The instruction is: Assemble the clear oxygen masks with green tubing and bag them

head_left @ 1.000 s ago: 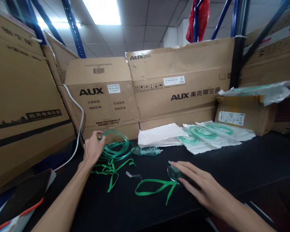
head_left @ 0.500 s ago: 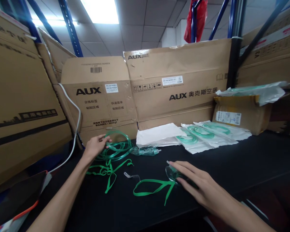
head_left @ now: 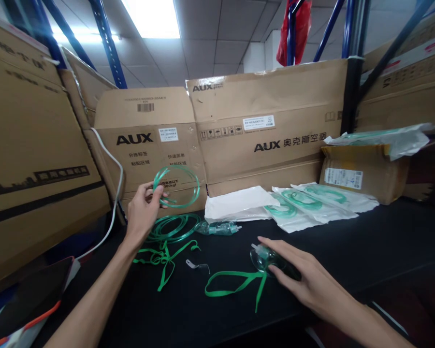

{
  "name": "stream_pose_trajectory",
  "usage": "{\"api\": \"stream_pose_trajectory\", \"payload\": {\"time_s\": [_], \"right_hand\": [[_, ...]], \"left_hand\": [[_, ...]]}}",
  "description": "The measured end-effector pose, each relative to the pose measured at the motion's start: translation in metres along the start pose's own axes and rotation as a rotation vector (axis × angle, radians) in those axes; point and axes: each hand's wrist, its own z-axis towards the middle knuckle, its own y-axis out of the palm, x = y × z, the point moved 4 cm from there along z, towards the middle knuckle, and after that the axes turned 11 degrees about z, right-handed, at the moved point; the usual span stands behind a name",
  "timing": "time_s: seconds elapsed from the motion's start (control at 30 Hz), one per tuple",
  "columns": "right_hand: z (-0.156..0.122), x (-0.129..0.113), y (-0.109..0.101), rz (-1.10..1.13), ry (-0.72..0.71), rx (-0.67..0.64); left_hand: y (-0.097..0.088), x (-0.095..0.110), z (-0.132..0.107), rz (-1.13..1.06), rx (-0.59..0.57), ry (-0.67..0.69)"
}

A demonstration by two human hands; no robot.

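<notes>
My left hand (head_left: 145,205) is closed on a coil of clear green tubing (head_left: 199,186), held up in front of the cardboard. Below it, more green tubing (head_left: 174,228) lies coiled on the black table, beside a clear mask piece (head_left: 219,228) with a pale connector. My right hand (head_left: 293,268) is wrapped around a clear oxygen mask (head_left: 258,261) low over the table, its palm hiding part of the mask. A green elastic strap (head_left: 224,293) trails from that mask to the left. Another green strap (head_left: 166,258) lies tangled under the tubing. Between the straps sits a small clear clip (head_left: 192,264).
White packets (head_left: 308,205) with green tubing lie at the back right, near a small cardboard box (head_left: 362,181) topped by another packet (head_left: 380,137). AUX cardboard (head_left: 268,159) walls the back. A white cable (head_left: 118,183) and a dark tablet-like device (head_left: 32,295) are at left.
My left hand has lifted one coil of tubing up off the pile. The mask under my right hand has turned a little, its connector showing more, and its strap has shifted slightly right.
</notes>
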Motion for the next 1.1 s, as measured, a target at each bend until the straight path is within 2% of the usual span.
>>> {"api": "stream_pose_trajectory", "payload": {"time_s": [0.13,0.23,0.33,0.4,0.5,0.6,0.7,0.8,0.87,0.97,1.03,1.1], "right_hand": [[0.004,0.014,-0.029,-0.071,0.035,0.043],[0.004,0.028,-0.054,-0.196,0.047,0.072],[0.0,0.042,-0.07,-0.276,0.064,0.107],[-0.003,0.048,-0.072,-0.292,0.08,0.105],[-0.006,0.051,-0.068,-0.307,0.109,0.083],[-0.007,0.049,-0.059,-0.321,0.141,0.047],[-0.007,0.048,-0.052,-0.347,0.154,0.017],[-0.006,0.045,-0.05,-0.374,0.131,0.045],[-0.006,0.036,-0.052,-0.433,0.072,0.119],[-0.006,0.01,-0.05,-0.55,-0.076,0.225],[-0.007,-0.009,-0.04,-0.567,-0.154,0.209],[-0.007,-0.024,-0.024,-0.522,-0.214,0.127]], "left_hand": [[0.009,0.042,-0.021,-0.07,-0.196,0.066],[0.021,0.07,-0.059,-0.061,-0.357,0.094],[0.038,0.082,-0.104,-0.008,-0.499,0.095],[0.046,0.082,-0.128,0.055,-0.536,0.1],[0.047,0.076,-0.152,0.157,-0.516,0.139],[0.04,0.076,-0.171,0.215,-0.535,0.317],[0.036,0.081,-0.188,0.175,-0.588,0.53],[0.035,0.083,-0.196,0.13,-0.558,0.61],[0.037,0.082,-0.199,0.113,-0.548,0.637],[0.04,0.075,-0.203,0.11,-0.568,0.683],[0.041,0.07,-0.205,0.091,-0.566,0.705],[0.041,0.066,-0.206,0.056,-0.555,0.708]]}}
